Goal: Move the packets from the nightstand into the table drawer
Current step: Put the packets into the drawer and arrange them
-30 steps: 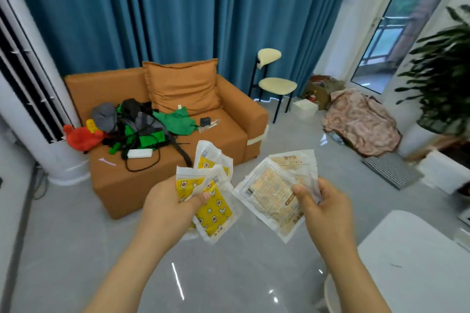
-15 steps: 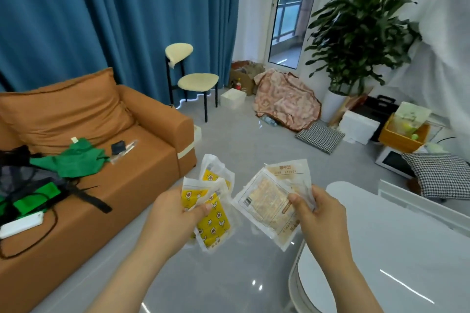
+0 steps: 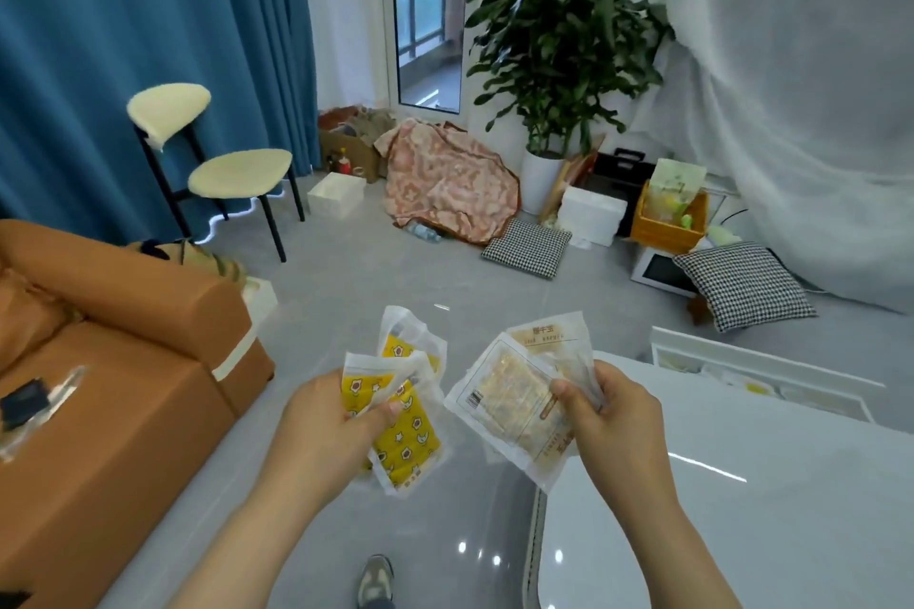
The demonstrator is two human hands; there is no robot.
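My left hand (image 3: 326, 420), at lower centre of the frame, pinches a fan of yellow packets (image 3: 406, 438). The thumb lies across their front and the fingers are curled behind. The packets are clear plastic with yellow star-printed panels, and they overlap, one sticking up behind the others.

My right hand (image 3: 613, 415), just right of centre, pinches the pale packets (image 3: 509, 406). The thumb is on the front one, which bears a barcode at its left corner. A second one shows behind it with print along its top. The two bunches are near each other but apart, both held in the air over the grey floor (image 3: 371, 277).

The right bunch hangs at the edge of the white table (image 3: 717, 485), which fills the lower right. Past the table's far edge lies a white open frame (image 3: 756, 368); I cannot tell if it is the drawer.

At the left is the orange sofa (image 3: 123, 386), with a cream chair (image 3: 232, 173) above it before the blue curtain (image 3: 123, 40). A plant (image 3: 559, 30) stands at upper centre, with a patterned cloth (image 3: 445, 183) and a checked cushion (image 3: 526, 247) on the floor below it. A white sheet (image 3: 801, 114) covers the upper right. My shoe (image 3: 376, 579) shows at the bottom edge.
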